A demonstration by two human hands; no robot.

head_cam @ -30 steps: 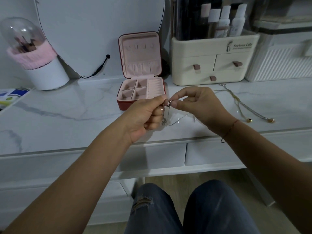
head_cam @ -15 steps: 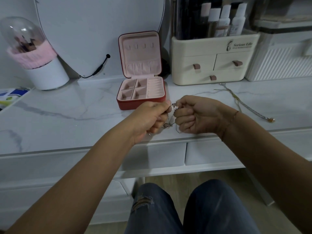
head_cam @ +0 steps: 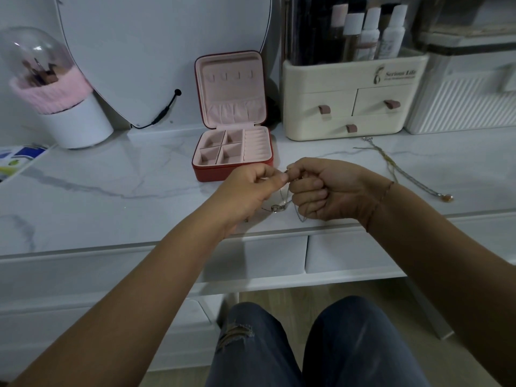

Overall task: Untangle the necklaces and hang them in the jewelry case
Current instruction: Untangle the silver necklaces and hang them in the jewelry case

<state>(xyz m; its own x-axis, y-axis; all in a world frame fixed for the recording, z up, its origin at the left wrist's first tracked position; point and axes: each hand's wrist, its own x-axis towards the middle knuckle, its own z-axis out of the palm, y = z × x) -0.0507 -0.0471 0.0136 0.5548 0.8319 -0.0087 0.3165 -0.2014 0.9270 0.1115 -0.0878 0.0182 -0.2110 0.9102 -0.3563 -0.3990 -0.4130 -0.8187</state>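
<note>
Untangling looks to be the step in hand. At the centre of the frame your left hand (head_cam: 248, 191) and right hand (head_cam: 326, 191) meet almost knuckle to knuckle. Each has its fingers curled and pinches the top of a thin silver necklace (head_cam: 278, 208), at a spot too small to read as clasp or knot. The chain drops between your hands, and its pendant sits low over the table (head_cam: 111, 177) near the front edge; whether it touches the marble cannot be told. The case (head_cam: 212, 174) stands open just behind your left hand with its lid upright. The hooks (head_cam: 231, 76) in the lid are bare, so nothing is hung yet. A second necklace (head_cam: 405, 174) lies stretched out on the table at the right of the frame, well apart from your hands. Your next move probably calls for small, slow pulls at the pinch point, since a hard tug could tighten a snag in so fine a chain. Once it runs free, you would lift it up and back to a hook in the lid, keeping the pendant clear of the case's front compartments.
</note>
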